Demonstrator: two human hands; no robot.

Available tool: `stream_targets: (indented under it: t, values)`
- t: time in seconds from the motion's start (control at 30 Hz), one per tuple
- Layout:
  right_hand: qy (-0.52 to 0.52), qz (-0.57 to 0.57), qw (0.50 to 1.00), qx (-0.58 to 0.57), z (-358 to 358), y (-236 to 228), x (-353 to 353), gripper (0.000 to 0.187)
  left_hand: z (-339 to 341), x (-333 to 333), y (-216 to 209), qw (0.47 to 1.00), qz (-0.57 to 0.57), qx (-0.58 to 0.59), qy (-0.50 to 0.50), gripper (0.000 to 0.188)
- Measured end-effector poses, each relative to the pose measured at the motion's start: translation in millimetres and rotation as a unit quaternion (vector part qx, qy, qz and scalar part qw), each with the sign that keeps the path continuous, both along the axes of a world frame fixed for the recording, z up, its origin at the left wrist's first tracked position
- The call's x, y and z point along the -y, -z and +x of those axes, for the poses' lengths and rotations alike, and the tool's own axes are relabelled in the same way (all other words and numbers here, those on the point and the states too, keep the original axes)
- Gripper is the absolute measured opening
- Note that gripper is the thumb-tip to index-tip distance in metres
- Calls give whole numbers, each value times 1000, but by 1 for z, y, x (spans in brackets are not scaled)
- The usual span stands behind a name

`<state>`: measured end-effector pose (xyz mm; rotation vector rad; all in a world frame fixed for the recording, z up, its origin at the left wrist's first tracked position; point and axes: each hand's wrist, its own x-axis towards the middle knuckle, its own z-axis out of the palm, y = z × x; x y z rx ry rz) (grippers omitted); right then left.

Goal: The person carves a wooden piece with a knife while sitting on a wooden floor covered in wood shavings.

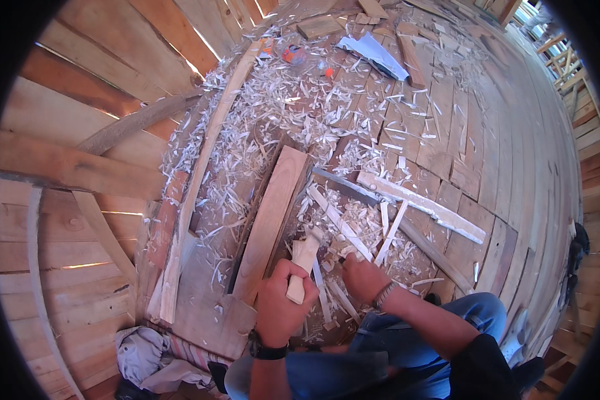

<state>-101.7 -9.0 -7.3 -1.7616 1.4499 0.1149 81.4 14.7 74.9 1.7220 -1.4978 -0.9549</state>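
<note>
My left hand point(279, 303), with a dark band at its wrist, is closed round a short pale piece of wood point(305, 255). One squared end of this piece sticks out below my thumb, and its other end points away from me, with cut facets. To its right, my right hand point(368, 281) is curled shut, a bracelet round its wrist. A small dark bit shows at its fingers, but what it grips is mostly hidden. Beside my left hand lies a thick brown wooden beam point(273, 223). Pale wood strips point(340, 223) and shavings lie just beyond my right hand.
Curled shavings point(260, 143) cover much of the plank floor point(513, 160). A long curved board point(210, 153) runs along the left, by the slatted wall point(73, 113). A whitish bar point(423, 205) lies to the right. Farther off is a bluish sheet point(373, 57). Grey cloth point(143, 353) lies lower left.
</note>
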Motion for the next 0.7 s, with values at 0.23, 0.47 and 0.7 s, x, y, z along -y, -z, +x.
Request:
stream_targets:
  t: [0.23,0.47,0.7]
  values:
    - [-14,-26,999,22,-5,2,-2,27,-1,0,6,1000,10,-3,4,15]
    - [-10,-39,999,33,-8,20,2,25,0,-2,14,998,38,-42,-21,12]
    - [-46,-65,997,-13,-9,18,0,24,4,-5,22,1000,13,-24,11,8]
